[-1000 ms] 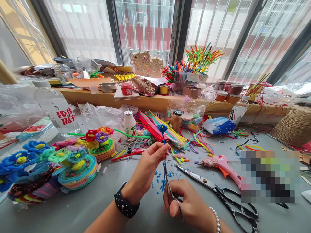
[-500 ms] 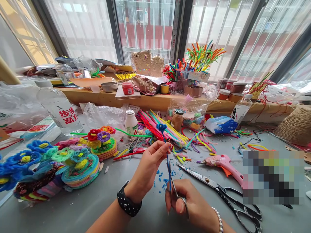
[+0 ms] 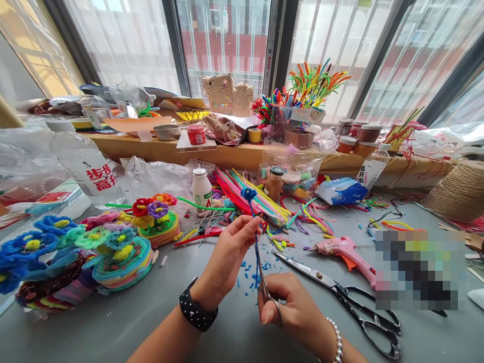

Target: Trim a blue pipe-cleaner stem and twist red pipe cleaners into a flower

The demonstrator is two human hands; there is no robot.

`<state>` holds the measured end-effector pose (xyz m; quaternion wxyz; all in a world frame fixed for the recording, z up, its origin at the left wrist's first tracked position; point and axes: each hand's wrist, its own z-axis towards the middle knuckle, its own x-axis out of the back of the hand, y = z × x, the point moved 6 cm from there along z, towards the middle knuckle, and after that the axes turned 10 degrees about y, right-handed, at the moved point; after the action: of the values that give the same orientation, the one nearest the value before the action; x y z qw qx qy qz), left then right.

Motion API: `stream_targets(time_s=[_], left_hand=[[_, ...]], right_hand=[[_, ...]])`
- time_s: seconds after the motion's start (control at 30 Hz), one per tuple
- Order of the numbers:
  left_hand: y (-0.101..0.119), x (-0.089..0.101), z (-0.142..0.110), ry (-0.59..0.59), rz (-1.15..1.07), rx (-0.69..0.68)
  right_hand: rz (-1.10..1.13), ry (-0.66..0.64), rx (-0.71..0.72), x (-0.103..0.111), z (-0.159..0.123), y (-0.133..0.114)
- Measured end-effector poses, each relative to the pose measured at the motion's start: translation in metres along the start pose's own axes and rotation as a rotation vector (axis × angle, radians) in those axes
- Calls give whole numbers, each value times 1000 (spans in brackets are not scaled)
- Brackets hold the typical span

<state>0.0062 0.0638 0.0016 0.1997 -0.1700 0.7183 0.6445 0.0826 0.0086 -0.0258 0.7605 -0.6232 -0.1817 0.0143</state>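
Note:
My left hand (image 3: 230, 254) pinches a blue pipe cleaner (image 3: 254, 222) upright; its top is coiled into a small curl. My right hand (image 3: 293, 307) is closed on small scissors (image 3: 265, 287), whose blades sit against the lower stem of the pipe cleaner. Blue fuzz trimmings (image 3: 249, 275) lie scattered on the grey table beneath both hands. A black watch band is on my left wrist, a bead bracelet on my right.
Large black-handled scissors (image 3: 340, 295) and a pink glue gun (image 3: 340, 249) lie to the right. Pipe-cleaner flower coasters (image 3: 117, 252) sit at left, loose pipe cleaners (image 3: 245, 194) and small bottles behind. A twine spool (image 3: 459, 194) stands far right; the wooden shelf (image 3: 234, 154) is cluttered.
Both hands stay almost in place; the scissors shift slightly along the blue stem, and the view tilts a little.

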Motion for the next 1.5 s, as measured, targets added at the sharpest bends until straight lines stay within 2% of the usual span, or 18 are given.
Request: stream_targets(time_s=[0.77, 1.23, 1.4, 1.5], left_hand=[[-2, 5, 2, 65, -107, 60], [2, 7, 3, 98, -97, 18], [-2, 2, 1, 38, 99, 43], [-5, -2, -2, -2, 220, 56]], right_hand=[[-77, 84, -49, 7, 3, 5], [-46, 120, -35, 13, 3, 2], [-5, 260, -80, 24, 4, 4], [30, 272, -120, 25, 5, 7]])
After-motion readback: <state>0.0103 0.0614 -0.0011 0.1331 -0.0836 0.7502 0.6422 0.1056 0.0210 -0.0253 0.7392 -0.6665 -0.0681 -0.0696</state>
